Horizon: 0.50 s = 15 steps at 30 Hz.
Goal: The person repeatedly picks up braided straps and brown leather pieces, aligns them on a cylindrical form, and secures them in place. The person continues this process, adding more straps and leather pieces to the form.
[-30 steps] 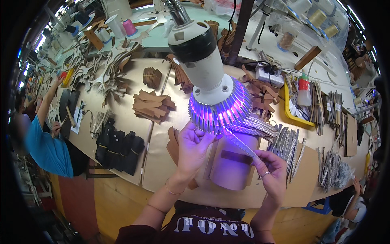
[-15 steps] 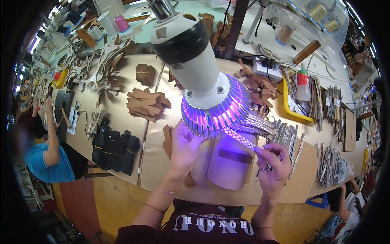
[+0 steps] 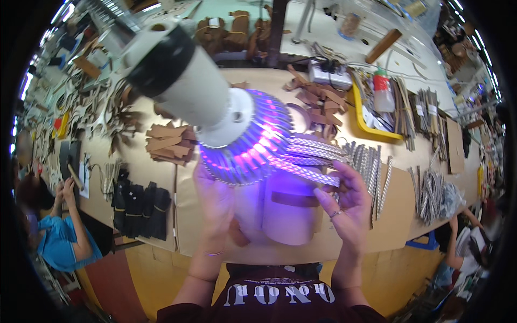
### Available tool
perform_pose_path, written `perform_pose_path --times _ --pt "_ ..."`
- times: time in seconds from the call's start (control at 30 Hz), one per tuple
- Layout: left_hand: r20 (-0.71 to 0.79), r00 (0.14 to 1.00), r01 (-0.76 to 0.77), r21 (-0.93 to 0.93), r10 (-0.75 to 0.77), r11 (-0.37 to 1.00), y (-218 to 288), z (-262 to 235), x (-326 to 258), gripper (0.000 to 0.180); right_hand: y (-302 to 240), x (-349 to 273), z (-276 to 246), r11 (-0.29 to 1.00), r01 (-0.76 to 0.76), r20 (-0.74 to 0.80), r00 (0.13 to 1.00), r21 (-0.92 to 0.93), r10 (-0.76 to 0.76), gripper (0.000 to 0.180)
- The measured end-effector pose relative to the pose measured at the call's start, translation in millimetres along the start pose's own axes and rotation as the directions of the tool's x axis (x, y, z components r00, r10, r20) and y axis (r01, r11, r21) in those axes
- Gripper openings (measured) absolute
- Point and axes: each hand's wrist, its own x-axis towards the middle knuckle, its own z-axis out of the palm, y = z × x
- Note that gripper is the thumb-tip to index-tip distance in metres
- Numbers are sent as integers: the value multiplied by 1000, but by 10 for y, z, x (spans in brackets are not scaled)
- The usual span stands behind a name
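2 hands (image 3: 215,202) raised, palms up | right hand (image 3: 347,202) holds patterned strip (image 3: 307,171)

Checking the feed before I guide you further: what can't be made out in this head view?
- Left hand: fingertips hidden under the purple lamp head.
- Patterned strip: its left end lost behind the lamp, grip unclear.
- Right hand: contact with the strip blurred by glare.
- Pale cylinder: top washed out by purple light.
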Motion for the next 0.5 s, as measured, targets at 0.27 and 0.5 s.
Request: perform_pose_path --times 0.27,0.5 --pt "90 996 -35 77 28 996 2 -452 27 45 -14 38 132 989 35 -10 999 146 -34 48" --pt "356 898 192 212 -259 958 200 -198 -567 43 -82 98 148 858 -35 -84 992 512 91 26"
